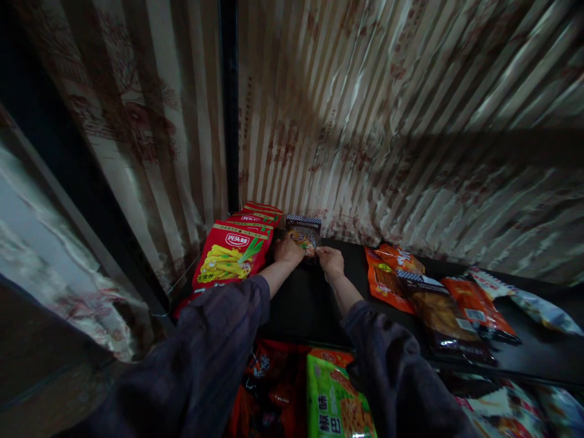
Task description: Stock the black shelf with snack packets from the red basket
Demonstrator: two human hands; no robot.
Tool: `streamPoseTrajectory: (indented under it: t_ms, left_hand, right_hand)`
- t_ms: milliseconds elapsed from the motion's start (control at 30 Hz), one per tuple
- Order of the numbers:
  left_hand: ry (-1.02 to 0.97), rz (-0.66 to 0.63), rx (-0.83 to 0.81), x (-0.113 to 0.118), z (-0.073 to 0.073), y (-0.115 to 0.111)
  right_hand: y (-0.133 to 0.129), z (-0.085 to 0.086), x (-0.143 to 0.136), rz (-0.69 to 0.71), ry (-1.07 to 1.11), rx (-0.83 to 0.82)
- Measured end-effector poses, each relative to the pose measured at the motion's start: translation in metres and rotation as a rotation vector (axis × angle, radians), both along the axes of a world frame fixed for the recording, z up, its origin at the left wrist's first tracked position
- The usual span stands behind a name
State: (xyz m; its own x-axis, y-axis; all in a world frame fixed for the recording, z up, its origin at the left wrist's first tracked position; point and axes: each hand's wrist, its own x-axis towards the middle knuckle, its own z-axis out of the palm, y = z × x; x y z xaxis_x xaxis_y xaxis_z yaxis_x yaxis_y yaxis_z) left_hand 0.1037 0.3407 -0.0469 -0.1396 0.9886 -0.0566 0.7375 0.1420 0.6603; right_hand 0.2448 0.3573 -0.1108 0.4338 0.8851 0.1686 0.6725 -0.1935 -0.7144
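Note:
A dark brown snack bag (303, 231) with a checkered top edge stands on the black shelf, near the curtain at the back. My left hand (288, 251) grips its lower left side, fingers curled over the front. At the bag's right edge my right hand (331, 261) pinches the packaging between thumb and fingers. Just left of my left hand, red snack bags (232, 250) with yellow sticks pictured on them stand in a row, one behind another.
To the right on the black shelf (298, 304) lie orange bags (387, 280), another dark brown bag (438, 310) and a white-blue bag (545, 309). A lower level holds a green bag (337, 395) and red-black bags (269, 395). A dark post (229, 109) rises behind, against the patterned curtain (347, 109).

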Motion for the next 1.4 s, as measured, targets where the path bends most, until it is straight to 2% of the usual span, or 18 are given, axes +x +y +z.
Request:
streamPoseTrajectory:
  t_ms: [233,600,700,833,933,1000,1067,1133,1200,1267,1367,1400]
  left_hand:
    - [0.039,-0.009,0.029,0.001,-0.006,-0.003]
    - [0.065,-0.026,0.053,0.001,-0.01,-0.003]
    - [0.066,-0.038,0.084,0.001,-0.006,-0.009]
    - [0.067,-0.094,0.111,0.003,0.011,-0.031]
    - [0.045,-0.225,0.218,0.003,0.021,-0.064]
    - [0.008,-0.385,0.255,-0.002,0.02,-0.095]
    - [0.001,-0.536,0.191,-0.014,0.013,-0.131]
    - [0.007,-0.715,0.046,-0.032,0.002,-0.169]
    - [0.057,-0.84,-0.114,-0.056,-0.011,-0.207]
    - [0.123,-0.932,-0.291,-0.078,-0.024,-0.242]
    - [0.196,-0.993,-0.321,-0.101,-0.042,-0.284]
    - [0.225,-0.985,-0.318,-0.104,-0.048,-0.294]
  right_hand:
    - [-0.007,0.013,-0.009,-0.08,0.025,-0.049]
    - [-0.007,0.012,-0.01,-0.058,0.031,-0.049]
    - [-0.009,0.011,-0.014,-0.063,0.028,-0.014]
    - [-0.026,0.02,-0.022,-0.086,0.018,0.027]
    - [-0.061,0.033,-0.026,-0.021,0.01,0.083]
    - [-0.096,0.04,-0.028,0.082,0.027,0.152]
    - [-0.139,0.041,-0.027,0.189,0.048,0.234]
    - [-0.189,0.035,-0.022,0.303,0.073,0.248]
    - [-0.239,0.022,-0.009,0.322,0.079,0.142]
    - [-0.284,0.004,0.007,0.349,0.032,-0.104]
    - [-0.335,-0.024,0.026,0.36,-0.014,-0.493]
    - [-0.346,-0.031,0.028,0.363,0.001,-0.533]
